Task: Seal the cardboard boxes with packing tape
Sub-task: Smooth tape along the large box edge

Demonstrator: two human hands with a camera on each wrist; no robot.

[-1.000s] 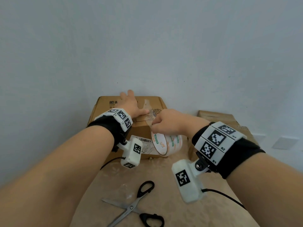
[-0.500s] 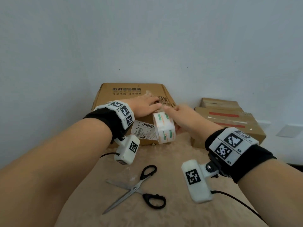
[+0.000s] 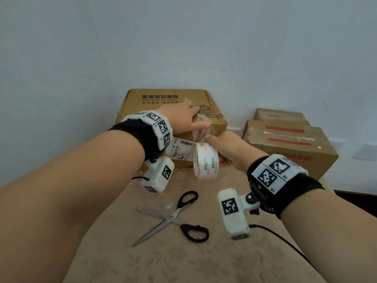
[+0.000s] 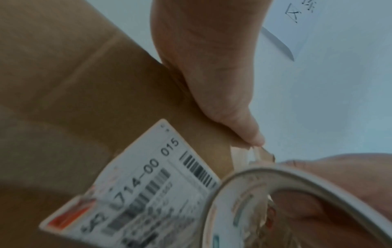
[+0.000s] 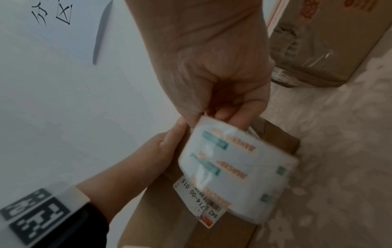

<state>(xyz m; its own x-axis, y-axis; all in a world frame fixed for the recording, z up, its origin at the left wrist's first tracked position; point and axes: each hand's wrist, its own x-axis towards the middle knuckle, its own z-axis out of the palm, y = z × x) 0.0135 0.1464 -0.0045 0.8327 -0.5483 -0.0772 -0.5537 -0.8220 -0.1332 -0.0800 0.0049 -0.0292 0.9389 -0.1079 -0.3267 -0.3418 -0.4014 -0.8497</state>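
Note:
A brown cardboard box (image 3: 169, 103) with black print sits against the wall. My left hand (image 3: 199, 117) lies flat on its top near the front right corner, fingers straight, pressing down a strip of clear tape (image 3: 201, 132). The thumb (image 4: 250, 132) sits at the box edge where the tape bends over. My right hand (image 3: 216, 150) grips the white packing tape roll (image 3: 206, 162) in front of the box's front face, thumb on top and fingers under it. The strip runs from the roll (image 5: 237, 167) up over the edge. A shipping label (image 4: 148, 184) is stuck on the front face.
Open black-handled scissors (image 3: 177, 217) lie on the beige patterned cloth (image 3: 183, 258) close to me. To the right, two more cardboard boxes (image 3: 285, 144) with red stripes stand near the wall. The pale wall (image 3: 183, 48) is right behind the boxes.
My right hand has pulled the roll from the box top down over the front edge and toward me, drawing tape out. My left hand stays pressing on the top.

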